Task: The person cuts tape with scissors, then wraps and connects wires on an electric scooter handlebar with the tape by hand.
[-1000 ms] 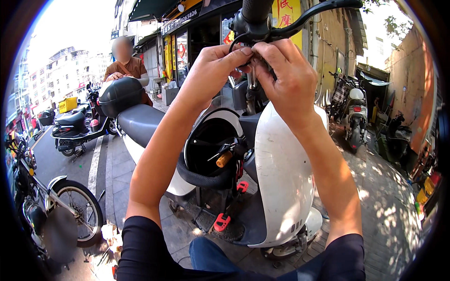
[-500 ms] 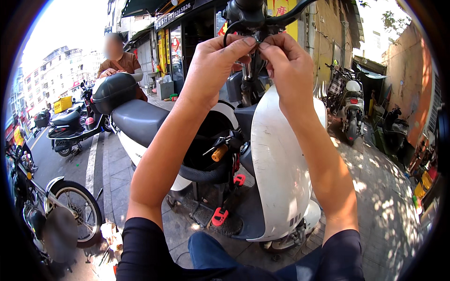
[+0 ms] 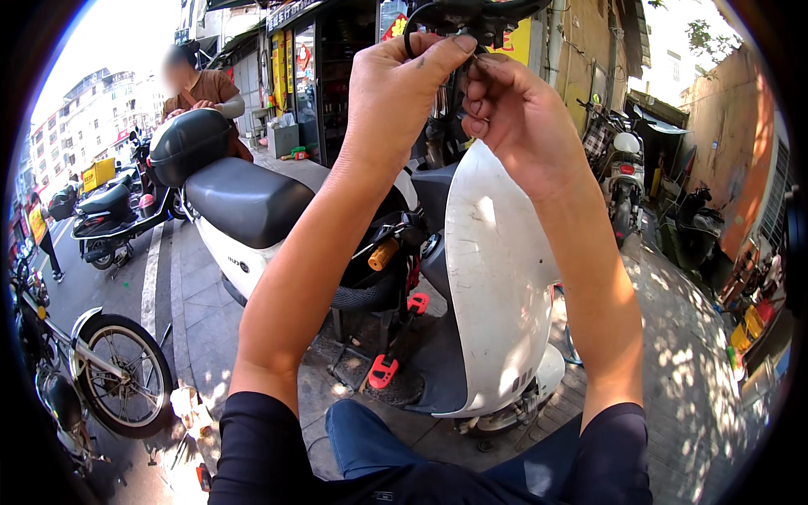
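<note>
At the top centre of the frame, the left hand (image 3: 404, 88) and the right hand (image 3: 534, 118) are working close together, thumbs and forefingers bunching tip to tip; whether they are closing on something small between them, I cannot tell. The black handlebar (image 3: 471, 12) is sitting just above the fingertips at the upper edge, and a thin, smooth black cable (image 3: 406, 35) is looping down beside the left hand. Below the hands, the scooter's curved front panel (image 3: 501, 278) is showing glossy white plastic with fine scuffs. Left of it, a ribbed, tan cylindrical grip (image 3: 384, 254) is standing out against dark parts, and a flat red pedal (image 3: 383, 371) is resting low over the dark footboard (image 3: 442, 379). Farther left, the padded grey-black seat (image 3: 248, 202) is stretching toward a rounded black top box (image 3: 189, 147), behind which a person in brown (image 3: 215, 88) is standing. At lower left, a spoked wheel (image 3: 124, 376) is standing on the ground.
</note>
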A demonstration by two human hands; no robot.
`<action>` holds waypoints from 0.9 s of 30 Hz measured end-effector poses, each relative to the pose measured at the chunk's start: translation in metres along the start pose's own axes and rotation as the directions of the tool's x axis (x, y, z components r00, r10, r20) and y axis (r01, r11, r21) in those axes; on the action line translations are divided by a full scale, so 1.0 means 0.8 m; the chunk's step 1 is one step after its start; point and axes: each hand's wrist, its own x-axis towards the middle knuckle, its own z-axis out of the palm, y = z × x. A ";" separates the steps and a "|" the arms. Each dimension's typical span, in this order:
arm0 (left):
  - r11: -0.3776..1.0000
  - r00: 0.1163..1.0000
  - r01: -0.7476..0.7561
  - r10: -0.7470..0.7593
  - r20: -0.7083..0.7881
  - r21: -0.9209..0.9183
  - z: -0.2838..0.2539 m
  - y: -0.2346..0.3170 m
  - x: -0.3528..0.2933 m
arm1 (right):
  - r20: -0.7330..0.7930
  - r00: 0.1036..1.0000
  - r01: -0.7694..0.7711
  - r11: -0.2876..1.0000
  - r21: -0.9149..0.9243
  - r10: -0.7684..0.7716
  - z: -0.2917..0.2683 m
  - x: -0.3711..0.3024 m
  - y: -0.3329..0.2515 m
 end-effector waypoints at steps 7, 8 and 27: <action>0.998 1.000 0.009 -0.010 -0.022 -0.061 0.005 0.003 0.000 | -0.057 0.998 0.001 0.994 -0.106 -0.007 0.003 -0.011 0.002; 0.999 0.999 0.013 -0.015 -0.030 -0.053 0.005 0.002 0.000 | -0.055 0.998 0.002 0.994 -0.109 -0.008 0.004 -0.013 0.007; 0.994 0.996 0.066 -0.071 -0.049 -0.088 0.012 0.002 0.000 | 0.676 0.241 0.345 -0.590 -0.730 -0.696 -0.010 0.010 0.002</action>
